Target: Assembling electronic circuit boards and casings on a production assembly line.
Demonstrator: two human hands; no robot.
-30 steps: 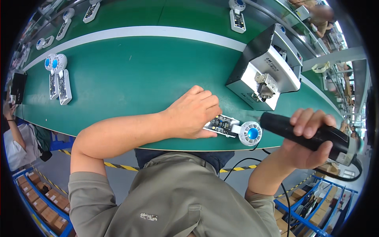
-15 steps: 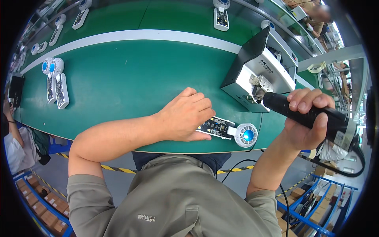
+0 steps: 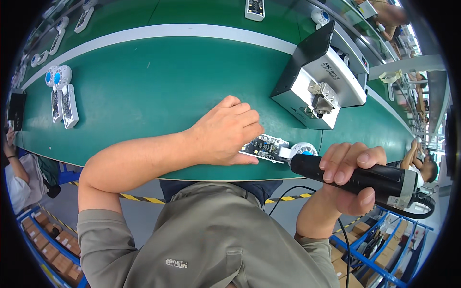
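Observation:
My left hand point(image 3: 229, 132) is closed around the left end of a white handheld device point(image 3: 266, 148) with its circuit board exposed, lying near the bench's front edge. At its right end is a round white vented head point(image 3: 304, 149) with a blue centre, partly covered by the tool. My right hand point(image 3: 353, 175) grips a black corded electric screwdriver point(image 3: 307, 165), tilted, its tip at the device's near side by the neck. Whether the tip touches a screw is too small to tell. Beyond stands a silver and black screw feeder point(image 3: 319, 81).
Two similar devices point(image 3: 63, 96) lie side by side on the green bench point(image 3: 168, 86) at left. More units point(image 3: 254, 9) sit past a pale strip point(image 3: 192, 31). Blue racks with cartons point(image 3: 55, 245) stand below. Other people are at both sides. A black cable point(image 3: 344, 240) hangs by my right arm.
My right hand has brought the screwdriver from the screw feeder down and left to the device. My left hand keeps its hold on the device. The view has shifted slightly.

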